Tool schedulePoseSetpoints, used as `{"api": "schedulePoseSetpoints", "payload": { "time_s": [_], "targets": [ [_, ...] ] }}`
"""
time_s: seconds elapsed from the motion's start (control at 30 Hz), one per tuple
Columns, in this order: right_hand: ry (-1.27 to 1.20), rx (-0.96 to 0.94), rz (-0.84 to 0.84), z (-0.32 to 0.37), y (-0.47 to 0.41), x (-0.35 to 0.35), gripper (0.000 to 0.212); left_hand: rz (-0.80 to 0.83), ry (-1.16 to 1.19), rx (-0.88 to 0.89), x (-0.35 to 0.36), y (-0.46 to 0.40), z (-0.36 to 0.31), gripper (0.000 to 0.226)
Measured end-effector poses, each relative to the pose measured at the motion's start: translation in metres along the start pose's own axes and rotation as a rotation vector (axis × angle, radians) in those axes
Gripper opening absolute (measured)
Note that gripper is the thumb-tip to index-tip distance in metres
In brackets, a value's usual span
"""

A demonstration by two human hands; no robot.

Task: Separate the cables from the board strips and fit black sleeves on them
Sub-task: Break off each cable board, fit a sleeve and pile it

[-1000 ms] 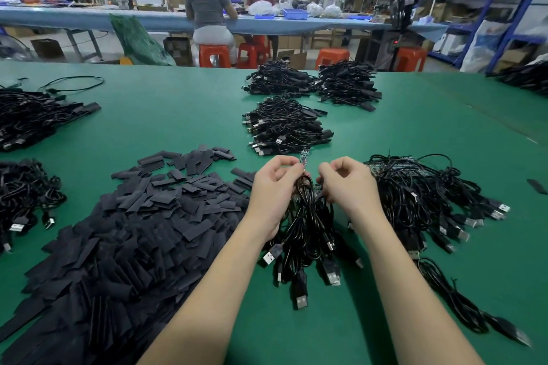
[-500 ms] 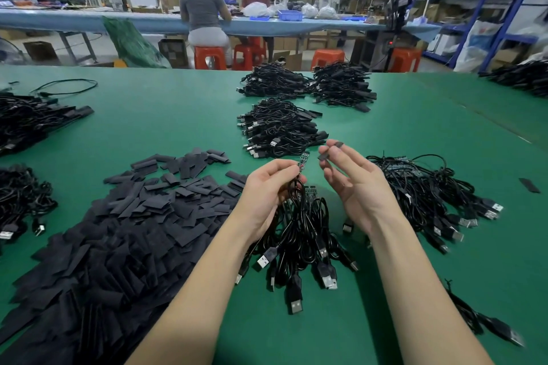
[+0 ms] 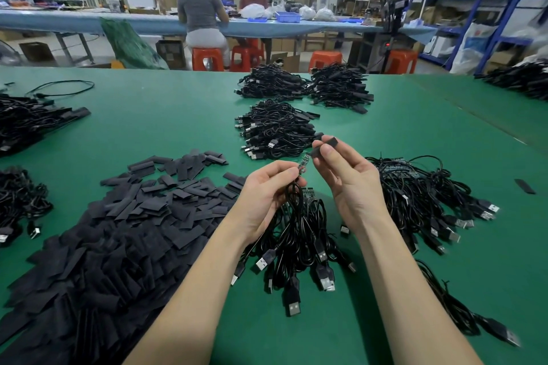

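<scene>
Sleeve (image 3: 325, 146) fitting at mid-desk: the right hand (image 3: 347, 184) pinches a short black sleeve between thumb and fingertips, its lower end just beside the tip of a small board (image 3: 304, 163) on the end of a cable that the left hand (image 3: 267, 195) pinches just below the board, the rest of a cable bundle (image 3: 296, 234) hanging from that hand onto the green desk (image 3: 166, 127). The sleeve looks light, thin and flattened, so it probably needs a gentle squeeze at its edges to open the mouth; the board appears small, stiff and likely fragile at its solder joints, best held by its long edges or by the cable close behind it. The cables seem limp and prone to tangling. Loose sleeves (image 3: 118, 222) lie heaped toward the near left edge, unfinished cables (image 3: 421, 195) to the right, finished piles (image 3: 275, 127) toward the far edge. Bare desk lies between the heaps and along the near right edge.
</scene>
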State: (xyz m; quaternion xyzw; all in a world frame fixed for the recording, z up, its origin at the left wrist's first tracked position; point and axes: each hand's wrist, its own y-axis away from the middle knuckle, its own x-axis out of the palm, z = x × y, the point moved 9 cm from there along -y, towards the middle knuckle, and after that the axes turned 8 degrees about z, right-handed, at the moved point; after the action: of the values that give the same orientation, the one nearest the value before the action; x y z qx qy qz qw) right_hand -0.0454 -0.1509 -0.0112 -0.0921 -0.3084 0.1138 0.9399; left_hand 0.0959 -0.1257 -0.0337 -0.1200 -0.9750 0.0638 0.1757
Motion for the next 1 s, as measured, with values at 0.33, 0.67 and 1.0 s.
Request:
{"api": "schedulePoseSetpoints", "payload": {
  "time_s": [0.33,0.67,1.0],
  "targets": [
    [0.023,0.02,-0.009,-0.001,0.001,0.0,0.023,0.028,0.013,0.001,0.002,0.0,0.0,0.009],
    [0.075,0.069,0.109,0.003,0.004,0.004,0.022,0.109,-0.033,-0.02,0.003,0.001,-0.005,0.008],
    [0.162,0.238,0.298,0.002,0.009,0.013,0.023,0.23,-0.14,-0.07,0.009,0.002,-0.016,0.013]
  ]
}}
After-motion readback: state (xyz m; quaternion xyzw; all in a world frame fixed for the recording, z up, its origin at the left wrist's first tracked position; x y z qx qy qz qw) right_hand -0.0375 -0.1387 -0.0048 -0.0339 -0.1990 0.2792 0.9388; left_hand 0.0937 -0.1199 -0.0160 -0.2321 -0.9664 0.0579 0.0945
